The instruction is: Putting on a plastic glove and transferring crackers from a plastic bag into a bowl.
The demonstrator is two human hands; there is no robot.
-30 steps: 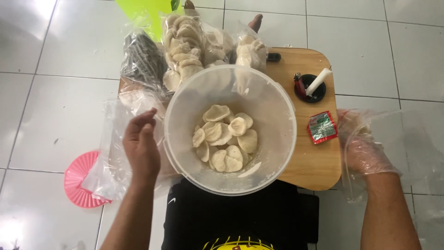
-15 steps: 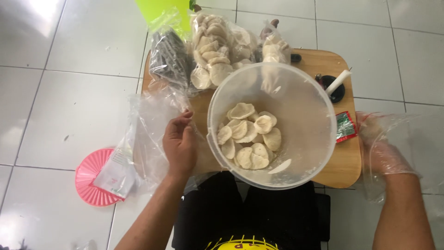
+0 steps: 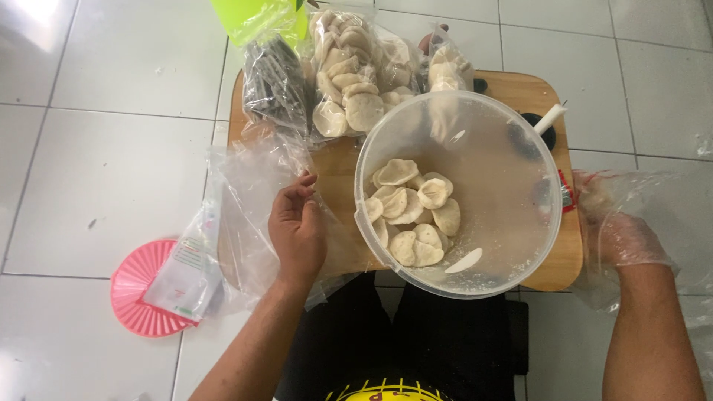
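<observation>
Clear plastic bags (image 3: 256, 200) lie crumpled over the left end of the small wooden table (image 3: 553, 271), spilling off its edge toward the tiled floor, and that is where the bare left hand (image 3: 297, 230) rests, fingers curled loosely on the film without pinching it. From the head view, a big translucent tub (image 3: 475, 193) takes up the middle of the table, hanging a little over the near edge; a heap of pale round crackers (image 3: 412, 215) sits on its left side with a white scoop (image 3: 464, 261) lying by the near wall. The right hand (image 3: 620, 234) is off the table's right edge, inside a thin see-through bag that wraps it like a glove; fingers look loosely bent, holding nothing I can make out.

Behind the tub, packed bags of crackers (image 3: 356, 67) crowd the far edge, with a dark bagged bundle (image 3: 275, 85) to their left and something lime green (image 3: 256, 18) past that. A small black pot with a white handle (image 3: 546, 126) sits just beyond the tub's right rim. Down on the floor at left lies a pink ridged lid (image 3: 137, 293), half covered by a printed packet (image 3: 186, 267).
</observation>
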